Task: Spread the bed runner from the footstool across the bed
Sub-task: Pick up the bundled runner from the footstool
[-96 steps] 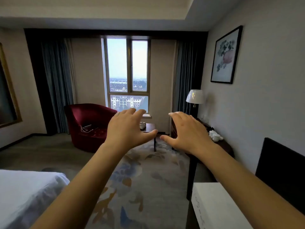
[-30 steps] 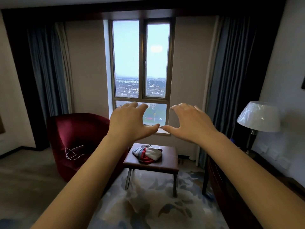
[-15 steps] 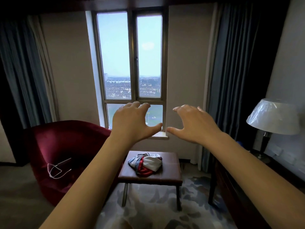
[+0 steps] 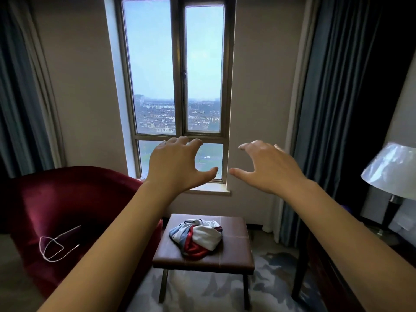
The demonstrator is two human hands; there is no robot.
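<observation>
Ahead of you, across the far wall, a tall window [image 4: 180, 86] stood between dark blue curtains [image 4: 333, 109], with patterned carpet [image 4: 202, 291] running beneath. A red armchair [image 4: 56, 206] filled the left side, and a looped white cable [image 4: 50, 248] lay on its seat. At the right edge a dark surface [image 4: 315, 266] carried a lamp [image 4: 391, 174] with a pale shade. Below the window sill stood the brown footstool [image 4: 234, 253]. The bed runner [image 4: 198, 236] lay bunched on its top, a crumple of red, blue and white, nearer the left side.

You held your left hand [image 4: 175, 167] and right hand [image 4: 267, 170] out in the air, well apart from the runner, fingers spread and lightly curved, holding nothing. Against the view half a second before, the footstool sat closer and larger, and your thumbs had drawn slightly apart.

The armchair's edge lay just beside the footstool's left side. A strip of carpet separated its right side from the dark surface's leg, and open carpet lay in front of it.
</observation>
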